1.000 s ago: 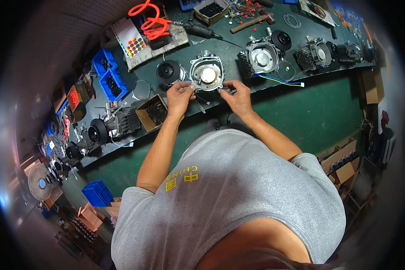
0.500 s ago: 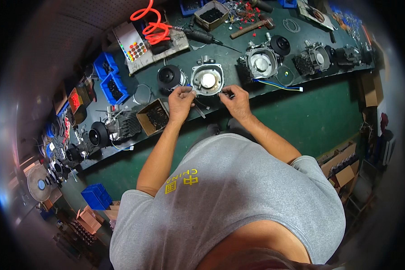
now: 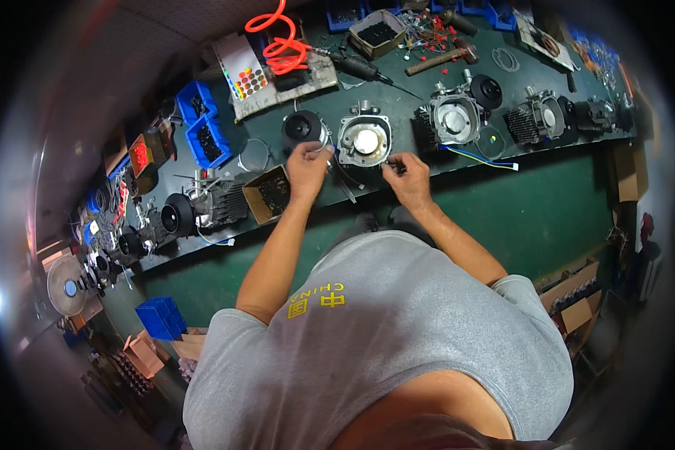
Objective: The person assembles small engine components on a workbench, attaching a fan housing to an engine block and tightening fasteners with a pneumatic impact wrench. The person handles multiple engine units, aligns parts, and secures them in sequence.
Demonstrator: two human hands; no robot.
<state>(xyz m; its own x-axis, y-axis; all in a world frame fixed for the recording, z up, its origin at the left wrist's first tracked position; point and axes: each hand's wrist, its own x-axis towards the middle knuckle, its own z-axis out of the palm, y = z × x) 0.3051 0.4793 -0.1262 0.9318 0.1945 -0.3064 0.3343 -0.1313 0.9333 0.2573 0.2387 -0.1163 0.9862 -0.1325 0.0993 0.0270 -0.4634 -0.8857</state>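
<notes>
A round-mouthed metal housing [image 3: 365, 159] with a pale disc inside stands upright on the bench before me. Just left of it is a black fan wheel [image 3: 302, 129] on a metal body. My left hand [image 3: 307, 171] is closed, its fingertips by the fan's lower right side; what they pinch is hidden. Close to the housing's lower right corner, my right hand [image 3: 411, 181] has its fingers curled together around something small and dark, too small to name. A thin cable with a small plug and a pale strip lie between my hands at the bench edge.
A cardboard box [image 3: 253, 201] of small dark parts stands left of my left hand. Blue bins [image 3: 207, 142] are farther left. A power screwdriver [image 3: 356, 69], a hammer [image 3: 436, 61] and a red coiled hose [image 3: 283, 56] lie behind. More metal assemblies [image 3: 454, 120] line the right.
The whole view has shifted, so the bench appears farther right and slightly lower. My left hand has moved left from the housing toward the fan. My right hand stays near the housing's corner.
</notes>
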